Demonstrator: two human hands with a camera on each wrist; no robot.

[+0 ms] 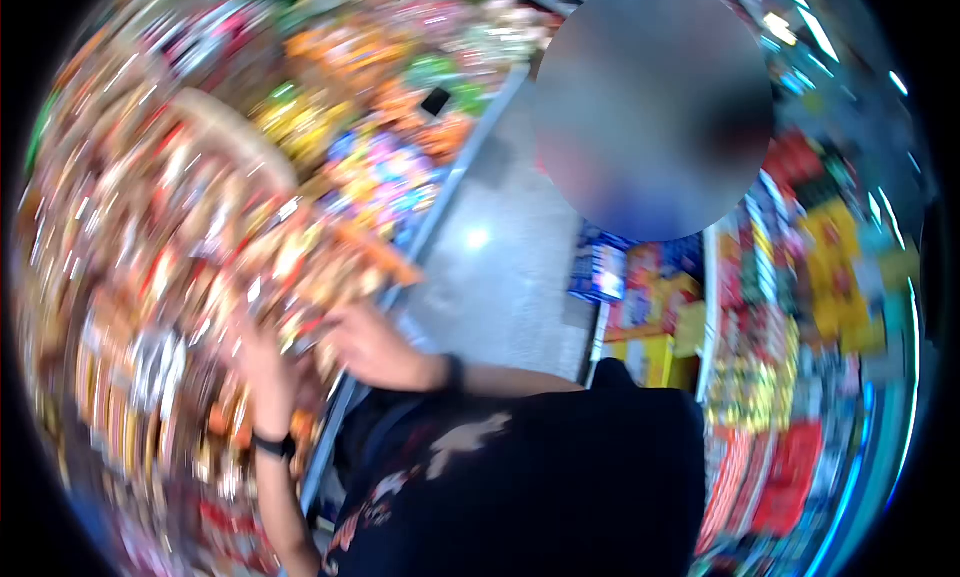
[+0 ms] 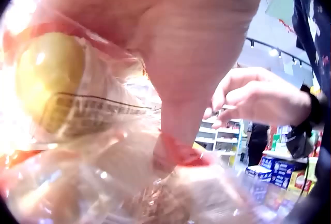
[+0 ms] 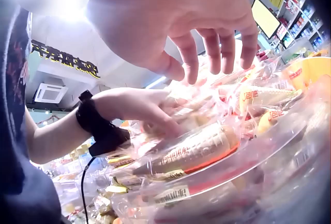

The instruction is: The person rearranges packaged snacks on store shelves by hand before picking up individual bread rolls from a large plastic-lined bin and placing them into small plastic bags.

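My left hand (image 1: 262, 362) reaches down into a heap of clear-wrapped food packs. Its thumb touches a wrapper with red edging (image 2: 181, 154) in the left wrist view; the other fingers are hidden, so I cannot tell whether they grip it. Beside that palm lies a yellow, rounded item in a printed clear wrapper (image 2: 54, 76). My right hand (image 1: 375, 347) hovers over the same heap, fingers loosely bent, holding nothing. Below it in the right wrist view lies a long pack with white lettering and an orange-red lower edge (image 3: 201, 149).
A clear curved plastic rim (image 3: 248, 167) runs along the near side of the packs. More bright packaged goods (image 1: 385, 172) fill the display ahead. Across the grey floor (image 1: 480, 242) stand blue boxes (image 1: 598, 267) and stocked shelves on the right. A cable (image 3: 84, 188) hangs from the left wrist.
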